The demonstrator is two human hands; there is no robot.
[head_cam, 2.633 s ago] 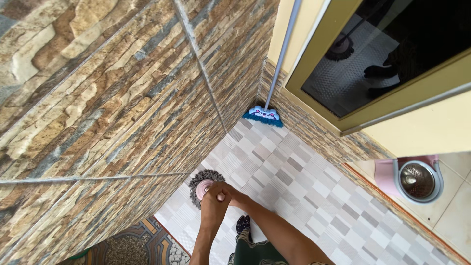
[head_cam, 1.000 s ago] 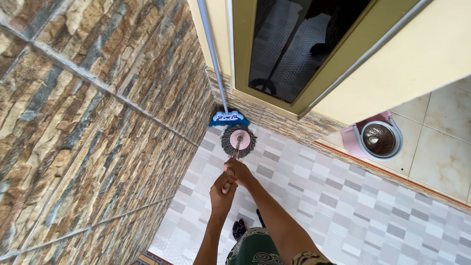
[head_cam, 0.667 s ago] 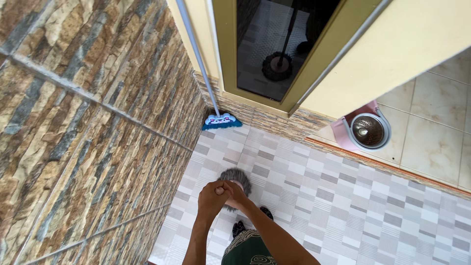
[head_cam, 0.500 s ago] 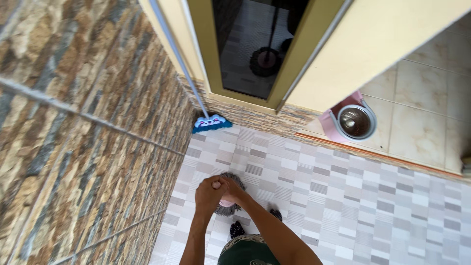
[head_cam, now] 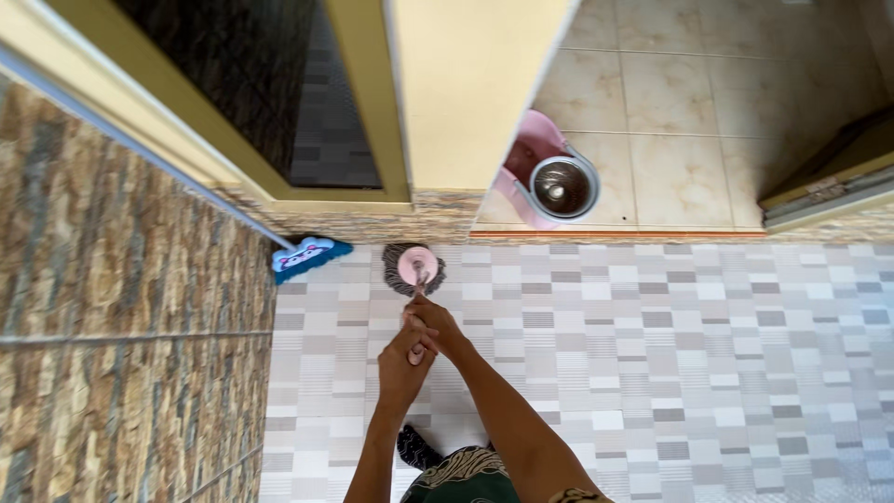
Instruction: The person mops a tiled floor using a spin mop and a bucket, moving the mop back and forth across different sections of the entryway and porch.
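Pushed out from under the hands since half a second back: mop head [head_cam: 413, 268], now ahead of the grip, beside the wall base. Left hand [head_cam: 402, 359] and right hand [head_cam: 434, 324] clenched round the handle. Likely to knock the leaning blue broom [head_cam: 311, 257] just left.

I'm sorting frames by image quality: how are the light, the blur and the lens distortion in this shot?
Head view: even daylight, no hard shadows; the dark window pane faintly mirrors the floor tiles. Wide-angle lens tilts the walls and frame outward. The stone wall is slightly smeared at the left edge. Both hands, left hand and right hand, and the mop head are reasonably sharp.
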